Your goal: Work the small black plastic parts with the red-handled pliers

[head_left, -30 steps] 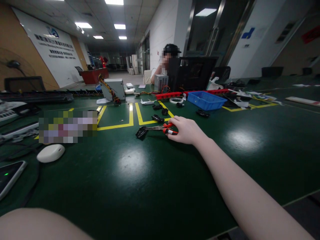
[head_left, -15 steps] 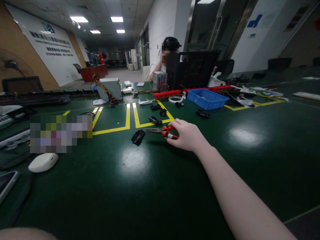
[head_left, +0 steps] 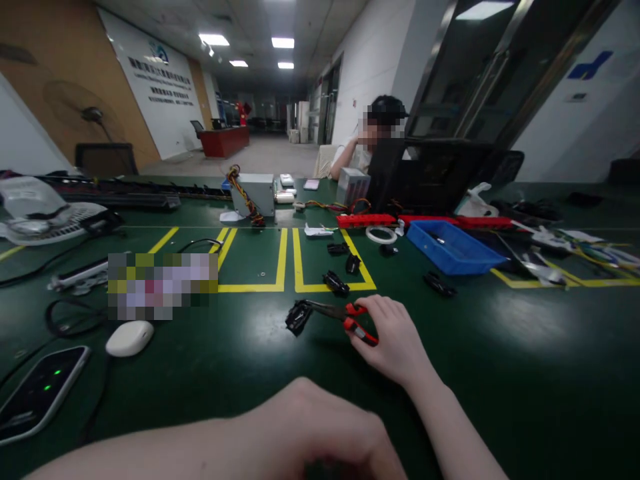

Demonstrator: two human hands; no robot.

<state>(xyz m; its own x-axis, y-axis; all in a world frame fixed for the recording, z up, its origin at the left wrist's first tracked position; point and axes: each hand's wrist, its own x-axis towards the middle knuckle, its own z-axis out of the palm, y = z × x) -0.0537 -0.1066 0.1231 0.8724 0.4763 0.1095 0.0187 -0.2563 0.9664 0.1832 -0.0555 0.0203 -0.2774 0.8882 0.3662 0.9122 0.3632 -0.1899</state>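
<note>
My right hand [head_left: 393,337] is closed around the red and black handles of needle-nose pliers [head_left: 327,309]. The handles are spread apart, and the jaws point left. At their tip lies a small black bundle [head_left: 299,317], perhaps a coiled cable; whether the jaws grip it I cannot tell. My left hand [head_left: 330,427] is bent at the wrist low in the view, close to the camera, its fingers curving down and mostly hidden. Just beyond the pliers are similar black bundles [head_left: 336,283], and another one [head_left: 440,284] lies to the right.
A blue tray [head_left: 453,257] stands at the back right by red strips. At the left are a white rounded case [head_left: 129,339], a phone-like device [head_left: 45,390] and cables. A metal power supply [head_left: 256,195] stands behind. Across the table sits a person [head_left: 345,160].
My left arm and hand have come into view from the lower left. The camera view has shifted left. My right hand still holds the pliers at the black bundle, their handles spread wider.
</note>
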